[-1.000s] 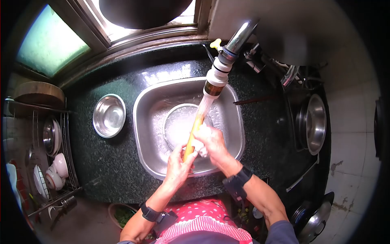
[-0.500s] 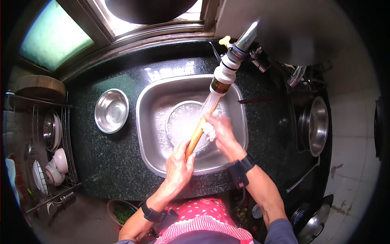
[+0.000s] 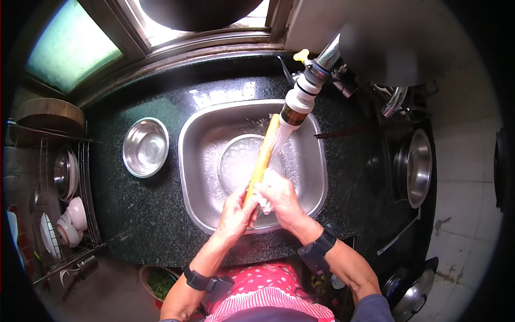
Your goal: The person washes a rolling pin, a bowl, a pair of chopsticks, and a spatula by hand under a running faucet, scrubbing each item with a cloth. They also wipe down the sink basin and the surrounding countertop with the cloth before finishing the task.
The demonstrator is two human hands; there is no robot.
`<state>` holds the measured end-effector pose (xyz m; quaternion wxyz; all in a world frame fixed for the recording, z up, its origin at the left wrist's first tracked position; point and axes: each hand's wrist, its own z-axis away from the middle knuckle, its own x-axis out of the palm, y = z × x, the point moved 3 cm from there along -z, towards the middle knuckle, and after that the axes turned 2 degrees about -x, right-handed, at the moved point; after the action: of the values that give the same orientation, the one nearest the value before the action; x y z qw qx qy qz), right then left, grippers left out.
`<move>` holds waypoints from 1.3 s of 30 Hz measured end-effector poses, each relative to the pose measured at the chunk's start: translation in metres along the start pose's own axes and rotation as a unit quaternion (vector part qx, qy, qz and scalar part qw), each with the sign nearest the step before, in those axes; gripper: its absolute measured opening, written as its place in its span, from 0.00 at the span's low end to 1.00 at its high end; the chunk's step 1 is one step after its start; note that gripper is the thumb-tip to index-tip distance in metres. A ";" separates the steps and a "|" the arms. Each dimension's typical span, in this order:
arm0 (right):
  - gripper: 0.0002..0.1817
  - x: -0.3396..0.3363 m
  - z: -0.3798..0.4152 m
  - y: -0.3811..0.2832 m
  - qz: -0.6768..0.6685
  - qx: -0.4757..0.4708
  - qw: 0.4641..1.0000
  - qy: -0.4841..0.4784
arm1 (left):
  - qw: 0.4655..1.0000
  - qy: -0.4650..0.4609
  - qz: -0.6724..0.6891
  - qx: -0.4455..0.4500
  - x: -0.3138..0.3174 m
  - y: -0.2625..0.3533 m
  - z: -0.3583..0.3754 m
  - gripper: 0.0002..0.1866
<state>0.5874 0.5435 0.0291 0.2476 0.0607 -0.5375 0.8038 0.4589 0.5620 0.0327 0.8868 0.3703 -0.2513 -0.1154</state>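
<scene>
My left hand (image 3: 234,216) is closed around the lower end of a slim, yellow-brown wooden rolling pin (image 3: 264,153). The pin slants up over the sink (image 3: 188,177), its far end beside the faucet's white nozzle (image 3: 298,100). In my right hand (image 3: 281,199) is a bunched white cloth (image 3: 264,203), pressed against the pin close to my left hand. Water streams from the nozzle alongside the pin. Below it, a round basin (image 3: 221,166) sits in the sink, its surface blurred by splashing water.
A metal bowl (image 3: 146,147) rests on the dark counter (image 3: 134,214) left of the sink. Farther left, a wire rack (image 3: 94,209) holds bowls and plates. Dark chopsticks (image 3: 338,133) lie right of the sink; a metal basin (image 3: 419,168) stands at far right.
My right hand has slid with the cloth down the rolling pin toward my left hand. The pin's upper end now shows beside the nozzle, tilted slightly more upright.
</scene>
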 end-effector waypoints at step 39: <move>0.16 -0.015 -0.064 0.015 0.213 -0.148 0.952 0.165 | 0.948 0.082 -0.293 0.097 0.008 0.007 -0.001 0.23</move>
<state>0.6038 0.5910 -0.0156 0.1622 -0.2255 -0.6031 0.7478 0.4665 0.5638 0.0399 0.7912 0.5203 -0.0679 -0.3142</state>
